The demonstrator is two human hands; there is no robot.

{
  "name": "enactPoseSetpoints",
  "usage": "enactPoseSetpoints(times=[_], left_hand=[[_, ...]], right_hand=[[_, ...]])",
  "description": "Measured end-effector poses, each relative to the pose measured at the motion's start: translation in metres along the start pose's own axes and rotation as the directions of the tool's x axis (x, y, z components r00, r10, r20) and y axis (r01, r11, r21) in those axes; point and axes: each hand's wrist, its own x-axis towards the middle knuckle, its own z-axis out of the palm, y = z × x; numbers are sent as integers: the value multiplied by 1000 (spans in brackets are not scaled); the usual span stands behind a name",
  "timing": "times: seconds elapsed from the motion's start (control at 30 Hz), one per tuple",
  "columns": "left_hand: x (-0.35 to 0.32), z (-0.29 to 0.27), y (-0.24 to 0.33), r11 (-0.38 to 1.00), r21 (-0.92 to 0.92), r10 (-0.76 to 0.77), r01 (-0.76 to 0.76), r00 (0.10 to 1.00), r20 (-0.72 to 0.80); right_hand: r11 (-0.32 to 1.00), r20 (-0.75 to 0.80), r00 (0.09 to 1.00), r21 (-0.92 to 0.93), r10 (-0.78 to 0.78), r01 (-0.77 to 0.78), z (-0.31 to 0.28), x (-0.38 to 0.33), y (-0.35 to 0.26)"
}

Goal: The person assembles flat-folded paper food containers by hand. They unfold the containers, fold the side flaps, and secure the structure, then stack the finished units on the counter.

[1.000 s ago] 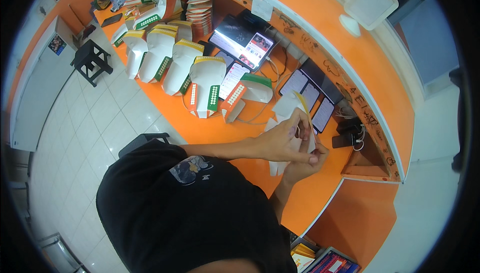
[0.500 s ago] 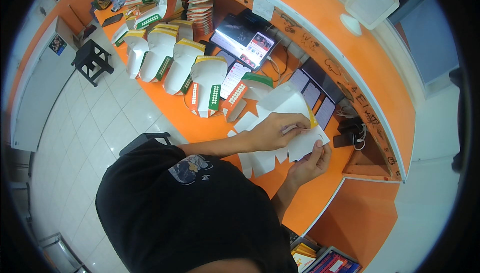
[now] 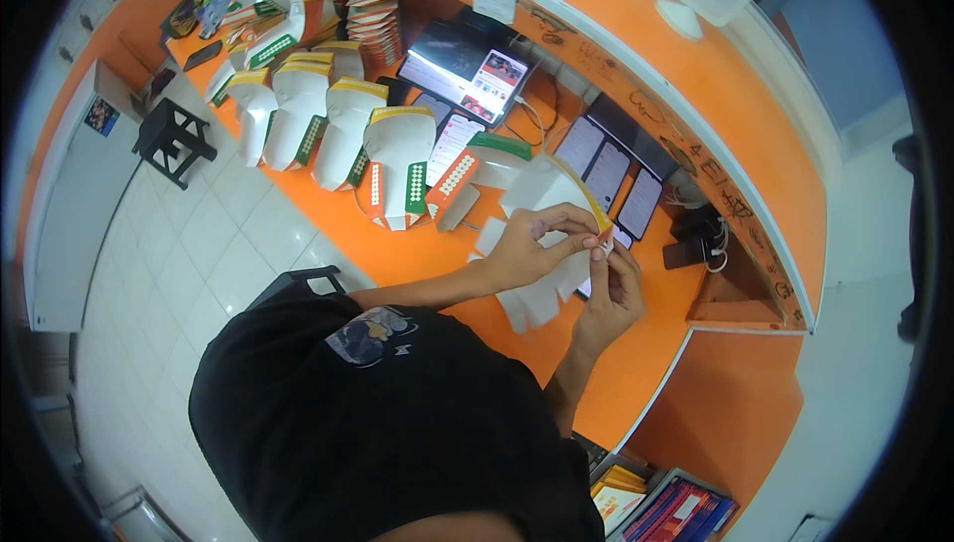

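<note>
A partly folded cardboard food box [image 3: 542, 189], white inside with a yellow edge, is held over the orange counter. My left hand [image 3: 542, 244] pinches the box near its yellow corner. Close beside it, my right hand [image 3: 614, 289] has its thumb and fingers closed on the same corner, where a bit of orange shows. White unfolded flaps [image 3: 532, 304] of the box hang below my left wrist. To the left of the held box stands a folded box [image 3: 457, 189] with orange and green sides.
Several folded boxes [image 3: 402, 140] line the counter [image 3: 477, 209], and a stack of boxes [image 3: 374, 20] rises behind. A tablet [image 3: 465, 70] and several phones [image 3: 607, 174] lie beyond my hands. A black stool [image 3: 174, 135] stands on the tiled floor.
My right hand has moved up and left to meet the left at the yellow corner. The white panel it held has been folded in. The view has shifted slightly.
</note>
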Motion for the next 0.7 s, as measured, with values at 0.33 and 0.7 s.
enactPoseSetpoints(times=[0.33, 0.7], left_hand=[[0, -3, -1, 968, -188, -160, 164, 986, 41], [4, -1, 0, 980, -167, -113, 109, 994, -11]], right_hand=[[999, -43, 998, 8, -38, 39, 1, 2, 0], [983, 112, 984, 105, 141, -153, -4, -4, -10]])
